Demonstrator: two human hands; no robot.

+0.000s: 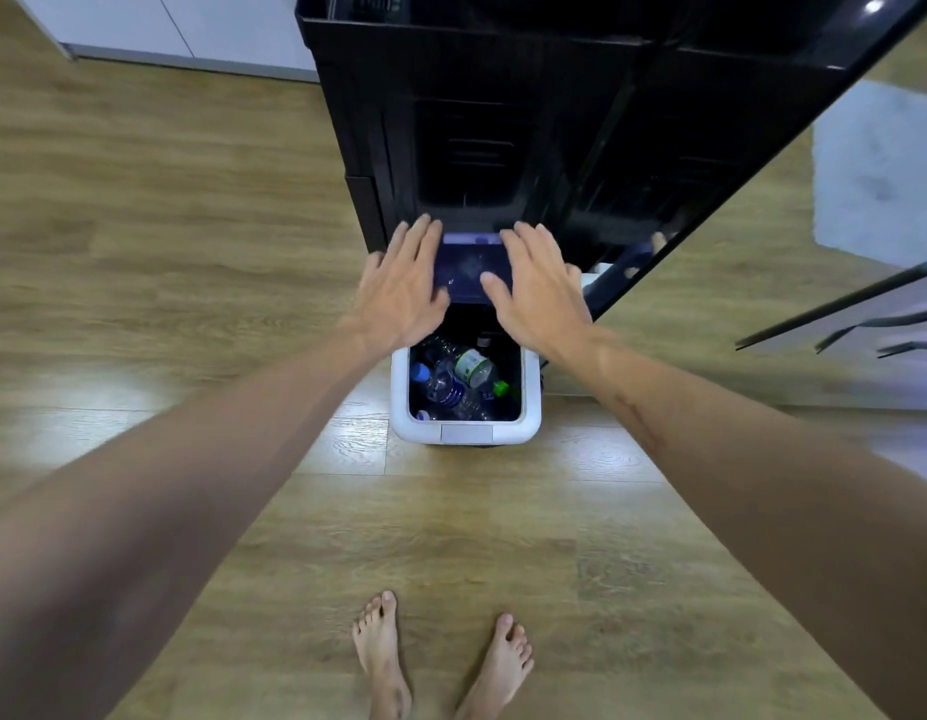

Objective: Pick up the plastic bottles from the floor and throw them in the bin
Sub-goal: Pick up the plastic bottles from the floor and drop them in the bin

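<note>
Wood-plank floor (139, 210) shows no loose bottles in view; the plastic bottles (459, 379) lie heaped inside the white bin (464, 433), which stands against a black cabinet (503, 122) at the far side. Left hand (404, 283) and right hand (542, 288) are both flat, fingers straight, holding nothing, on or just over the raised lid (472, 267). Looks like the closing step: next move is probably easing the lid down over the opening, after a check for strays out of view.

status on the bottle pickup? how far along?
Done: several plastic bottles lie inside the white bin, and no bottle shows on the visible wood floor. In hand: nothing; the left hand and right hand are open at the raised lid. Left: apparently only closing the lid.
</note>
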